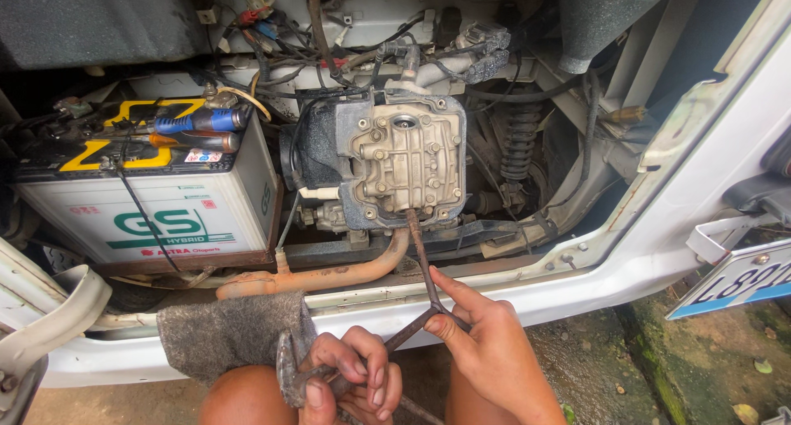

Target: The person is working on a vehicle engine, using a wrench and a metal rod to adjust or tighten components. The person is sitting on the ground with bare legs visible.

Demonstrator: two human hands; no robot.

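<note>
My left hand (350, 371) is fisted round one arm of the Y-wrench (420, 310); right hand (486, 351) pinches its hub w/ thumb & forefinger. Wrench is stiff rusty steel, heavyish, rough so prob. good grip; best held at arms. Its long shaft reaches up to the cast gearbox cover (404, 157), bottom edge. Grey rag (227, 334) lies on the bumper; boxy white battery (152, 207) sits far left.

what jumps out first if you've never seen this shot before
Dead centre sits a grimy metal housing studded with bolts, in the open bay of a white vehicle. Below it, the left hand and right hand grip a rusty Y-shaped wrench whose long arm reaches up to the housing's lower edge. To the left stands a big white battery with screwdrivers lying on top.
</note>
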